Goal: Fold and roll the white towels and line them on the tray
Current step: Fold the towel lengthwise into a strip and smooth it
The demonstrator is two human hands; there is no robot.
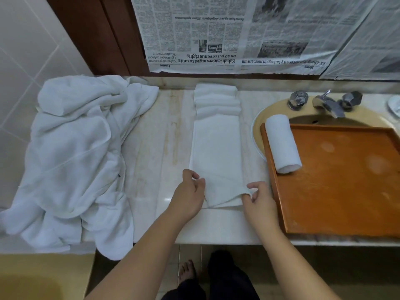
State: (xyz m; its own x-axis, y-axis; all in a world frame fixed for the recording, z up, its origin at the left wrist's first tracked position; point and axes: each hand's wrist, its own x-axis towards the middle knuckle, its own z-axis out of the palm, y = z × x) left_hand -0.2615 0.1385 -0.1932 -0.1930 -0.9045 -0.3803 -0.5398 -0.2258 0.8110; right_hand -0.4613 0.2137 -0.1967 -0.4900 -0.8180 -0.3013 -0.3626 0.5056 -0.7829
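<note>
A white towel (216,148) lies folded into a long narrow strip on the marble counter, its far end bunched in folds by the wall. Its near end is turned up at a slant. My left hand (190,192) grips the near left corner with curled fingers. My right hand (257,197) pinches the near right corner. One rolled white towel (282,144) lies at the left side of the orange wooden tray (346,180), which sits over the sink.
A big heap of loose white towels (75,152) covers the counter's left part and hangs over its front edge. Chrome taps (324,102) stand behind the tray. Newspaper (238,33) covers the wall behind. The counter's front edge (216,241) is near me.
</note>
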